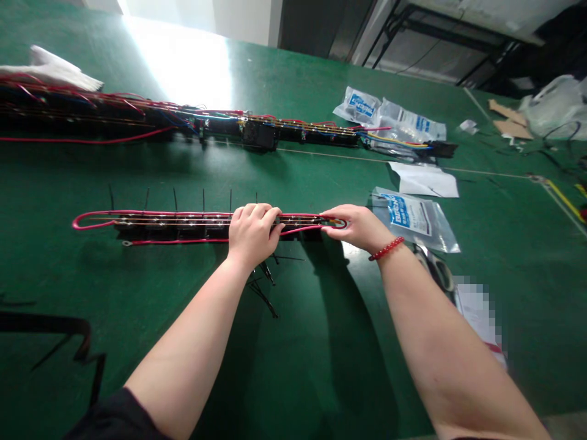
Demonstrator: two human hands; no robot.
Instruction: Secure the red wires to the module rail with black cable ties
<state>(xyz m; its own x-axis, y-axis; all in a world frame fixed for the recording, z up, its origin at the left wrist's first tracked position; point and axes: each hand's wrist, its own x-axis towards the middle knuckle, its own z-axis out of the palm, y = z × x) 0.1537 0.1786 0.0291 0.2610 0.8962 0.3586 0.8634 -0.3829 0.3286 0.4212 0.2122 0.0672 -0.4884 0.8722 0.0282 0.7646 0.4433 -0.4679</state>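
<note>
A long black wired strip assembly (pixel 197 230) lies across the green table in front of me, with several black cable ties standing out from its far side. A red cable (pixel 92 215) runs along it, looping past its left end, with a ring terminal (pixel 127 243) at its near left. My left hand (pixel 254 235) wraps over the assembly and the cable near the middle; its fingertips are partly hidden. At the right end, my right hand (pixel 355 226) pinches the bend of the red cable between thumb and fingers. Loose cable ties (pixel 263 293) lie just below my left hand.
A longer wired assembly (pixel 220 125) stretches along the table's far side, with a white cloth (pixel 59 70) behind it. Printed plastic bags (pixel 413 220), a white paper (pixel 426 180) and scissors (pixel 438 269) lie at right. Black strips (pixel 50 324) are at left.
</note>
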